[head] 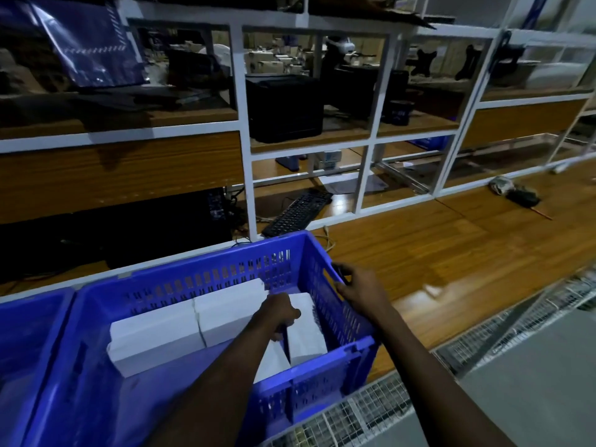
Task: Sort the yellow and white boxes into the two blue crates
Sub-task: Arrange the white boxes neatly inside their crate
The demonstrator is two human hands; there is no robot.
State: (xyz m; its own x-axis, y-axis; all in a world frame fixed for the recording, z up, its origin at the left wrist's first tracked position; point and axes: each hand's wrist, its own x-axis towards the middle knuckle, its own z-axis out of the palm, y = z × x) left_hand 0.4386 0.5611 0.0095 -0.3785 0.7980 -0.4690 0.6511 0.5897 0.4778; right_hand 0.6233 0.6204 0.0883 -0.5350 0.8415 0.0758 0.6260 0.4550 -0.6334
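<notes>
Observed left grip [280, 312] inside blue crate [193, 272], curled round white box [306, 333] at crate's right end. Found right grip [358, 287] clasping crate's right rim. Noted two more white boxes [154, 337] lying mid-crate; second crate [25, 333] just beside its left wall.

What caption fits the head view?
Left hand holds a white rectangular box inside the blue slotted plastic crate; right hand grips its rim.

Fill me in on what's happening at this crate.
A person is sorting boxes. The left hand reaches into the blue crate and grips a white box at its right end; the right hand holds the crate's right rim. More white boxes lie inside. A second blue crate sits alongside, left.
</notes>
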